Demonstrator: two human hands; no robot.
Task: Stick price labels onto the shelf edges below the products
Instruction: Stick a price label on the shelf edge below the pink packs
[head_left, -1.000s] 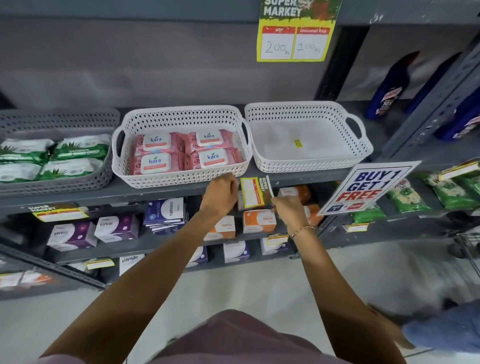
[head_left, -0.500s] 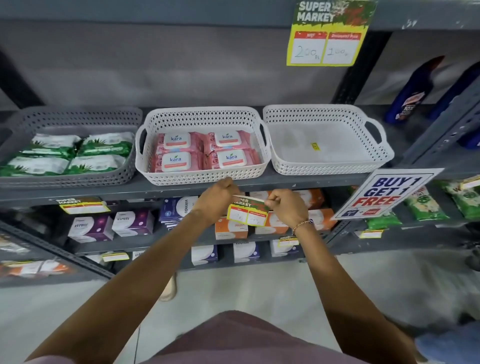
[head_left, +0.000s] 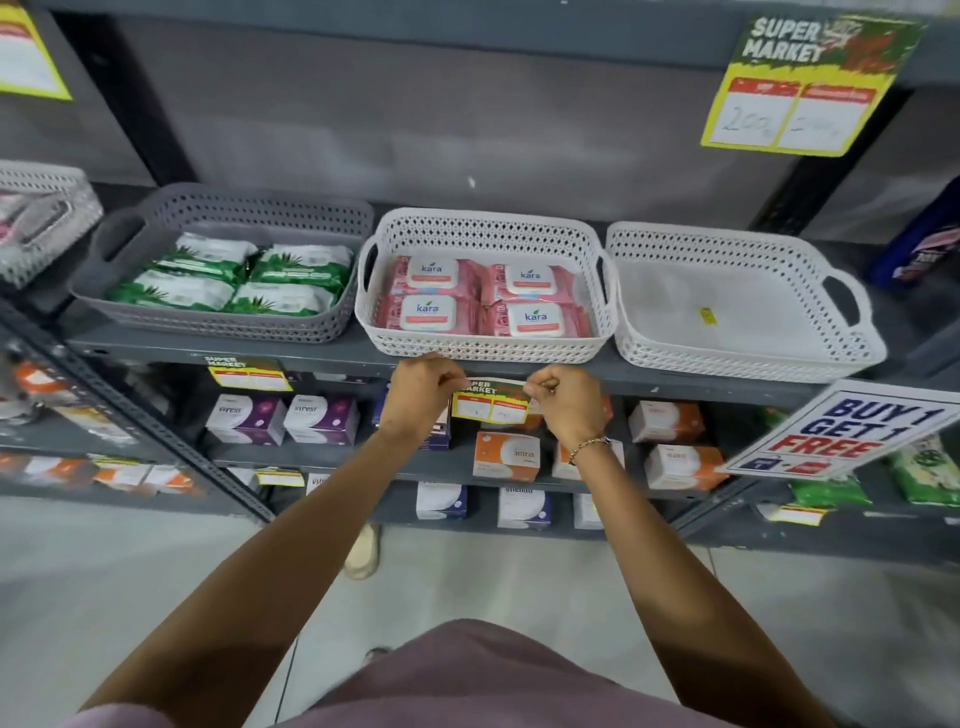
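A yellow and green price label (head_left: 491, 401) is stretched flat between my two hands at the grey shelf edge (head_left: 675, 378), just below the white basket (head_left: 483, 349) of pink Kara wipe packs (head_left: 483, 301). My left hand (head_left: 423, 387) pinches the label's left end. My right hand (head_left: 563, 400), with a bracelet at the wrist, pinches its right end. Whether the label touches the edge I cannot tell. Another price label (head_left: 249, 371) hangs on the same shelf edge under the grey basket (head_left: 223, 322) of green wipe packs (head_left: 234, 280).
An empty white basket (head_left: 743, 358) stands to the right. A "Buy 1 Get 1 Free" sign (head_left: 852, 431) juts out at the right. A large price card (head_left: 800, 88) hangs from the shelf above. Lower shelves hold purple, white and orange boxes (head_left: 506, 454).
The label turned from upright in my right hand to level, then rose to the shelf edge with both hands gripping its ends. My view shifted left, showing more of the grey basket.
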